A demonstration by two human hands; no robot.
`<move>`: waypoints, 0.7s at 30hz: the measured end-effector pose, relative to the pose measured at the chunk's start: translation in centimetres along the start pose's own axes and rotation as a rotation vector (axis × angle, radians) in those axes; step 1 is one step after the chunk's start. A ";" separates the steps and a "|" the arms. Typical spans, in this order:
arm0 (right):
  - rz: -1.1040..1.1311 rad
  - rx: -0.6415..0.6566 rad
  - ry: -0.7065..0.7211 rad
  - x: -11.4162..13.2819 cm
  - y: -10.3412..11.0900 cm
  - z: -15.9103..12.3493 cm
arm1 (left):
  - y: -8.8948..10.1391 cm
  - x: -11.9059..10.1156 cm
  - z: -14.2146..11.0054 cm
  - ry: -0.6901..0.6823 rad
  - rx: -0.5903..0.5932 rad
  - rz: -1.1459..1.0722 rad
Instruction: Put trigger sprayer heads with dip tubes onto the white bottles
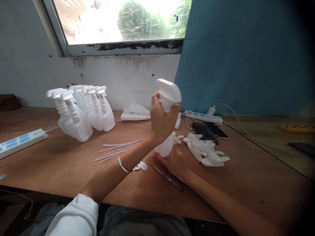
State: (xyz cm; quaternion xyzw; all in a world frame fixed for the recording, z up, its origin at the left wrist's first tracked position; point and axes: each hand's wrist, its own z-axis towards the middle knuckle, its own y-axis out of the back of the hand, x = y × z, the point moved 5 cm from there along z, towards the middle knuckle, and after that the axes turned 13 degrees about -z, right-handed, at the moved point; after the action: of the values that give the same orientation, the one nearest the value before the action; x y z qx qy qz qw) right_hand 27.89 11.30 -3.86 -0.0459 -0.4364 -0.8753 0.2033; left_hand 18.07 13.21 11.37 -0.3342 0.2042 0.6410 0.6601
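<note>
window (123, 24) above white wall (118, 78) | blue sheet (246, 62), right | power strip (22, 142), far left

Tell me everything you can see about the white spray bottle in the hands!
The white, plastic-looking spray bottle has a smooth, rounded white spray head on top and a pale, cloudy lower body. It is held roughly upright over the brown, wooden-looking tabletop. The left hand wraps around it below the head, hiding its middle, and the right hand holds it near the bottom. Whether there's liquid inside can't be told.
</note>
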 end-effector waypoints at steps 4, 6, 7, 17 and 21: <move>-0.051 0.063 -0.099 0.1 -0.8 -0.3 | -0.8 0.5 -1.0 -0.021 0.064 0.161; -0.067 0.067 -0.131 0.2 -0.7 -0.3 | -0.9 1.2 -1.1 0.001 0.069 0.222; -0.071 0.061 -0.132 0.2 -0.6 -0.3 | -0.8 1.5 -1.1 0.012 0.064 0.242; -0.126 0.083 -0.074 0.3 -1.3 -0.3 | -0.5 2.5 -1.4 0.033 0.134 0.304; -0.138 0.133 -0.092 0.3 -1.2 -0.3 | -0.2 3.2 -2.7 0.004 0.222 0.368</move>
State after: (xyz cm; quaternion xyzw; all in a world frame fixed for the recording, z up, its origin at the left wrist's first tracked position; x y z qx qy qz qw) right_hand 27.12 11.63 -4.88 -0.0422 -0.5046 -0.8533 0.1248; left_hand 18.99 13.61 7.35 -0.2179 0.3325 0.7237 0.5641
